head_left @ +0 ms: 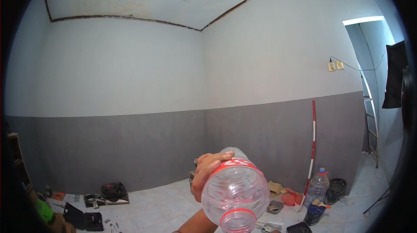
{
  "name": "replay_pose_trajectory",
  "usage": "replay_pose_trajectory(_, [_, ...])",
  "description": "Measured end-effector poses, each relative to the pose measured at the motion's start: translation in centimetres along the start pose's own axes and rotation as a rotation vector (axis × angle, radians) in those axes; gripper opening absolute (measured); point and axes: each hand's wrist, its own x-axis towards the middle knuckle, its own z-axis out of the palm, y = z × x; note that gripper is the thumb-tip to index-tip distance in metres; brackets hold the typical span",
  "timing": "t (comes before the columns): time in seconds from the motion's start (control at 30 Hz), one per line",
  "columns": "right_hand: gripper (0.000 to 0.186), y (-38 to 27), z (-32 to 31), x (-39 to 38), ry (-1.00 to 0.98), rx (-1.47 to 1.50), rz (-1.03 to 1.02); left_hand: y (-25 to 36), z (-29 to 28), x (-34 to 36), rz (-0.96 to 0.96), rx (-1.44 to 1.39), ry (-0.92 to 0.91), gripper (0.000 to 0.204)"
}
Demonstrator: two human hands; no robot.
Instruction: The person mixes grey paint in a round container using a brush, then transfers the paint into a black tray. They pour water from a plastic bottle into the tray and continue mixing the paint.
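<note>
One hand shows in the frame, low and just right of centre, its forearm rising from the bottom edge. Which of the two hands it is cannot be told for sure from this view, though thumb and fingers curl from the left around the bottle, so it reads as the right hand; the other hand is out of sight. The fingers are closed in a wrap around a clear plastic bottle, which is tipped up with its mouth end toward the camera, a red band near the neck and a red label ring further back. The bottle looks empty.

Beyond it, the white tiled floor runs along the bottom of the frame. At lower left lie a black case, some small scattered bits, a black round thing on a flat board and a green object near the edge. At lower right a large clear water jug with a blue cap stands beside a dark bucket, with red round pieces and cardboard scraps near them. A red and white pole leans against the wall. The wall is grey below and pale above, meeting in a corner at centre. A socket with a cable sits at upper right, by a doorway with a ladder.
</note>
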Motion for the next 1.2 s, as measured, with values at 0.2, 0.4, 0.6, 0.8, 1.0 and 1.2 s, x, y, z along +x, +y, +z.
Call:
replay_pose_trajectory(0.2, [0.064, -4.2, -4.8, -3.6, 0.065, 0.184, 0.399, 0.6, -0.5, -2.4, -0.115, -0.038, 0.074, 0.104])
replay_pose_trajectory(0.4, [0.054, -2.5, -0.9, -3.6, 0.119, 0.079, 0.447, -0.5, -2.1, -8.1, -0.299, -0.022, 0.143, 0.106])
replay_pose_trajectory(0.6, [0.037, -7.1, -7.3, -3.8, 0.293, 0.357, 0.236, -5.1, -2.9, -18.2, -0.604, -0.047, 0.219, 0.109])
replay_pose_trajectory(0.8, [0.033, -11.3, -8.8, -3.7, 0.17, 0.847, 0.014, -8.7, -5.0, -32.2, -1.104, -0.132, 0.101, 0.108])
replay_pose_trajectory(1.0, [0.029, -15.9, -9.0, -6.0, 0.035, 1.059, -0.125, -9.7, -4.5, -41.6, -1.185, -0.243, -0.232, 0.089])
replay_pose_trajectory(1.2, [0.04, -17.3, -9.4, -6.9, -0.017, 0.834, -0.373, -11.1, -4.2, -44.7, -1.292, -0.474, -0.371, 0.085])
